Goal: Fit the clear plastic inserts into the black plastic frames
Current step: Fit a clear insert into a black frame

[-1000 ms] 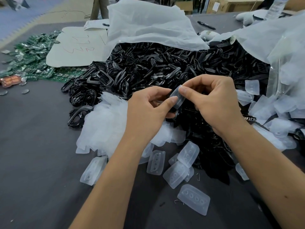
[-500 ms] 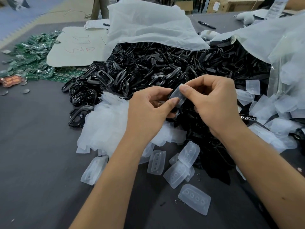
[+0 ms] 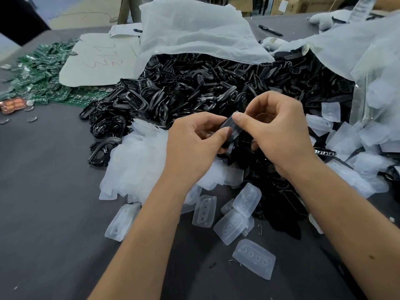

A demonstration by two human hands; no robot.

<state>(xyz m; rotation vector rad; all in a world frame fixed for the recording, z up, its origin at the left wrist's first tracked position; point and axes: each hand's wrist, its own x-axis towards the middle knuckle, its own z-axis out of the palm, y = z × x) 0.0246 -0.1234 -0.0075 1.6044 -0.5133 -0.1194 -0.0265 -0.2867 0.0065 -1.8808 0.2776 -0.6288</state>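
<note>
Red handwritten strokes mark the pale cardboard sheet (image 3: 101, 59) lying far left on the table (image 3: 43, 191), but they cannot be read. The orange label (image 3: 13, 105) at the left edge is too blurred.

Single head-worn wide-angle view, pitched forward and down over the grey table (image 3: 43, 191). Both forearms enter from the bottom edge; left hand (image 3: 192, 146) and right hand (image 3: 279, 133) sit close, near frame centre. Far table edge and cardboard boxes (image 3: 303, 4) along the top. No second view to overlap.
</note>
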